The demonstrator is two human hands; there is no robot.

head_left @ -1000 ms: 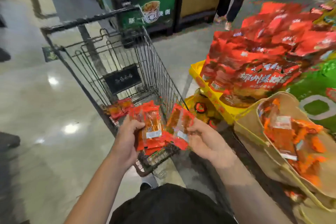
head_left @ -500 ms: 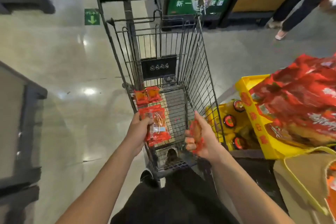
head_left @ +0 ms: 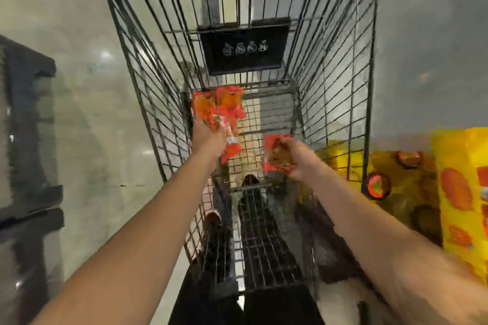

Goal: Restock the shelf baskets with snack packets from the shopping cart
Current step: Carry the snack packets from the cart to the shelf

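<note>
Both hands now reach deep into shopping cart [head_left: 330, 82], where half second ago they hovered near its rim. Left hand [head_left: 207, 137] grips orange snack packets [head_left: 219, 108] at cart's bottom left corner; right hand [head_left: 298, 158] pinches single red packet [head_left: 276, 152]. Gathering continues; basket restock pending.

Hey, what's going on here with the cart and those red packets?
A person is leaning over a wire shopping cart, both arms reaching down into it. The left hand grips a bunch of red-orange snack packets near the cart's floor. The right hand holds a single red packet. A yellow display box stands to the right. The picture is blurred.
</note>
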